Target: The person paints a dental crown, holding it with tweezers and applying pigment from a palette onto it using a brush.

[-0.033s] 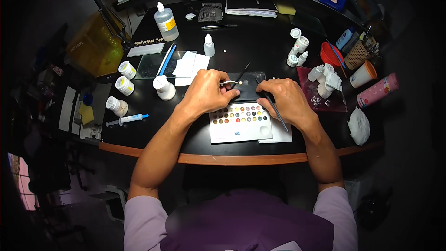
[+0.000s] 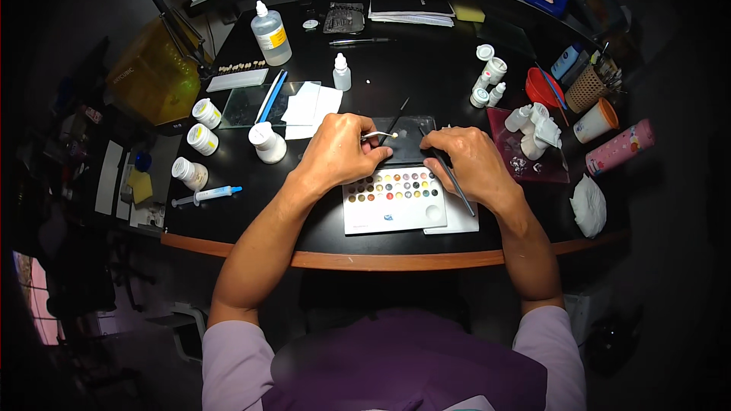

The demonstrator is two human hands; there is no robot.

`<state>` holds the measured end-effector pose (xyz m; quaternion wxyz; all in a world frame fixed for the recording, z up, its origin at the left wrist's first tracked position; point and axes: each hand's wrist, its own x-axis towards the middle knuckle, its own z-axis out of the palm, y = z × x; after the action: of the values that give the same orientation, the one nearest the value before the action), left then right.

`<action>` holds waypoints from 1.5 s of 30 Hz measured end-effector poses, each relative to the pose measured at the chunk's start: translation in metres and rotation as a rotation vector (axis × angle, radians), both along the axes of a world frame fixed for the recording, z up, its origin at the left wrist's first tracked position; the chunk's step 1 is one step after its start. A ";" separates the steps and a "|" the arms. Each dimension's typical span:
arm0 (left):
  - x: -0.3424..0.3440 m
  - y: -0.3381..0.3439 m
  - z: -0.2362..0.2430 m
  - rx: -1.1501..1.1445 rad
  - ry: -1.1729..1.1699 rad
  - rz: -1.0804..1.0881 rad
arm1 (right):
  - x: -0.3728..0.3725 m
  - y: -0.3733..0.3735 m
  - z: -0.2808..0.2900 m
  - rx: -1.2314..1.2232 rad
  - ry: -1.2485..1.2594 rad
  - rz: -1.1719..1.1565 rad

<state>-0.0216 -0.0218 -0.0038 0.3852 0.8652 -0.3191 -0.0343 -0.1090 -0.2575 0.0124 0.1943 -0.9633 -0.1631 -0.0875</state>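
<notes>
- Presently, my left hand (image 2: 339,151) clamps one slim tool (image 2: 373,135) (one pale piece (image 2: 394,135) at its tip).
- My right hand (image 2: 470,160) pinches one dark stick (image 2: 460,194).
- Both arch beside one palette (image 2: 396,218).

Curved tool (image 2: 375,133): shiny, smooth metal
Slim dark tool (image 2: 460,193): smooth, faintly glossy
Colour palette (image 2: 364,218): smooth plastic, glossy wells (image 2: 389,196)
Tabletop (image 2: 320,230): smooth, glossy
Table edge (image 2: 365,261): wood-like, slight sheen
Glass plate (image 2: 241,111): clear, glossy
Large bottle (image 2: 269,33): translucent plastic
Tissue (image 2: 588,209): matt, rough paper
Garment (image 2: 411,361): matt cloth
</notes>
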 end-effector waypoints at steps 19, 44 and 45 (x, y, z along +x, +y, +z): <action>0.007 0.008 0.000 0.150 -0.024 0.236 | 0.034 -0.001 -0.037 -0.144 -0.184 -0.044; 0.019 0.013 -0.002 0.018 -0.073 0.200 | 0.029 0.000 -0.031 -0.043 -0.171 -0.019; 0.019 0.014 -0.003 0.033 -0.072 0.209 | 0.029 0.001 -0.031 -0.042 -0.173 -0.020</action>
<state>-0.0022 -0.0082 -0.0069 0.3608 0.9007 -0.2399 0.0319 -0.0797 -0.2568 -0.0186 0.1584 -0.9576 -0.1714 -0.1690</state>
